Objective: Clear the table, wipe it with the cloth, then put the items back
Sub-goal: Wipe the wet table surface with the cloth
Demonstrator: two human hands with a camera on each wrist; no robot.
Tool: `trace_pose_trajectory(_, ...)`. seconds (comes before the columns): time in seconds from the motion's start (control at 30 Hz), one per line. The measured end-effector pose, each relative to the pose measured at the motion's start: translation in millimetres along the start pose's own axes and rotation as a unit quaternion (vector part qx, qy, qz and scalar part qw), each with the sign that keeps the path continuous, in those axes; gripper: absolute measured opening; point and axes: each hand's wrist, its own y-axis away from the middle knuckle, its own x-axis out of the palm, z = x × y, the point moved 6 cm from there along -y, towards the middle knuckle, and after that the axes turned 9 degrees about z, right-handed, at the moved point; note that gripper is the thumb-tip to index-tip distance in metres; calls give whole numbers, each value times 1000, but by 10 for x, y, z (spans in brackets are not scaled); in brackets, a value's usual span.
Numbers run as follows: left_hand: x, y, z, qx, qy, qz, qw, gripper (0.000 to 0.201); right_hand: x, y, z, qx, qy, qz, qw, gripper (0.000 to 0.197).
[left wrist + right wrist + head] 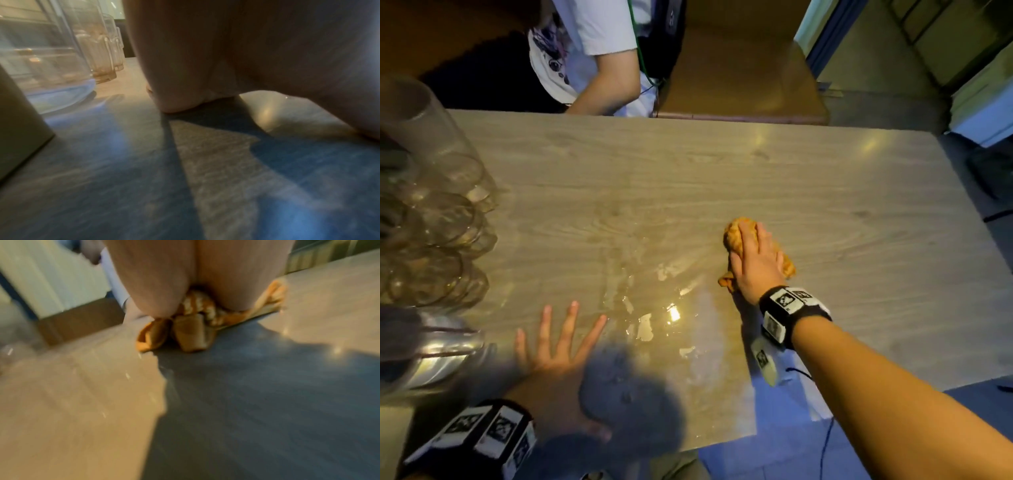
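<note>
With the right hand (753, 260) pressing flat on the crumpled orange cloth (732, 236) mid-table and the left hand (551, 346) splayed open beside the clear drinking glasses (445, 219), a leftward sweep risks toppling them.

Dim, warm light; glare glints off my wet table (674, 313). A blurred dark shadow covers the head view's lower centre. Both my wrist views are motion-blurred.
</note>
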Motion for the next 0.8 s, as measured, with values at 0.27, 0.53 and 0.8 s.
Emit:
trace_pose_trajectory(0.27, -976, -50, -57, -11, 44, -78, 996, 129, 210, 115, 559, -339, 79, 147, 926, 56)
trace_pose_trajectory(0.53, -1455, -723, -68, -91, 119, -20, 989, 158, 136, -575, 1096, -220, 53, 78, 971, 62)
trace_pose_trajectory(0.8, -1395, -735, -42, -83, 143, 75, 983, 152, -382, -1234, 528, -162, 32, 68, 984, 63)
